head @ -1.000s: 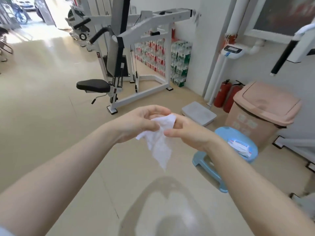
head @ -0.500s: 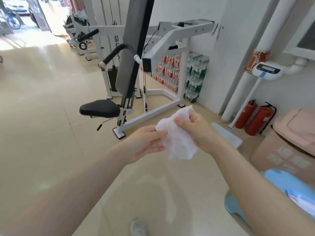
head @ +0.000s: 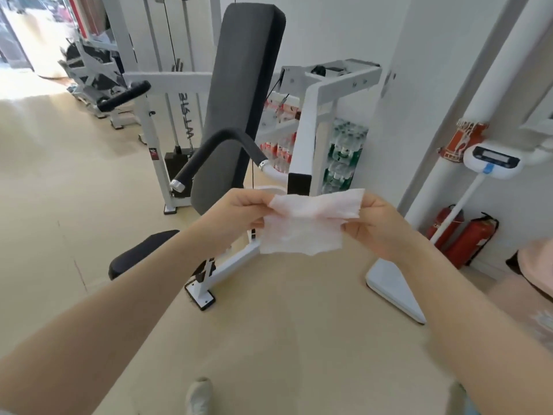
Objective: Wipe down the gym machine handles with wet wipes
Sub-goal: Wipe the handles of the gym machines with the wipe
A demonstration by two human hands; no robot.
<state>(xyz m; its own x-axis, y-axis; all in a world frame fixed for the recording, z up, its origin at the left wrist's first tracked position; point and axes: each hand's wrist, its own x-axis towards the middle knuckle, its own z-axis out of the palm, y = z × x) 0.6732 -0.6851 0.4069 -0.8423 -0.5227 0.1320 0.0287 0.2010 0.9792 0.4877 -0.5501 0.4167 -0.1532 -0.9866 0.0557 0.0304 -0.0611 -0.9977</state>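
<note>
Standing before the white-framed gym machine [head: 305, 139], the person faces its tall grey back pad [head: 239, 94] and black seat [head: 140, 256], with the work still ahead: no handle has been touched by the wipe yet. The nearer black handle [head: 215, 148] curves out in front of the back pad, just above and beyond the hands; a second black handle [head: 124, 95] sticks out farther off to the left. The wet wipe [head: 302, 226] hangs spread in the air between the two hands, its top edge folded over and its lower part dangling loose. The left hand [head: 239, 214] pinches the wipe's upper left corner, fingers curled on it, and the right hand [head: 377, 226] pinches the upper right corner the same way. The step in hand looks like opening the wipe out. To do it well, the person would likely flatten it fully, lay it across one palm, then wrap it round the nearer handle and slide along the grip's whole length, turning the hand so the underside is covered too.
</note>
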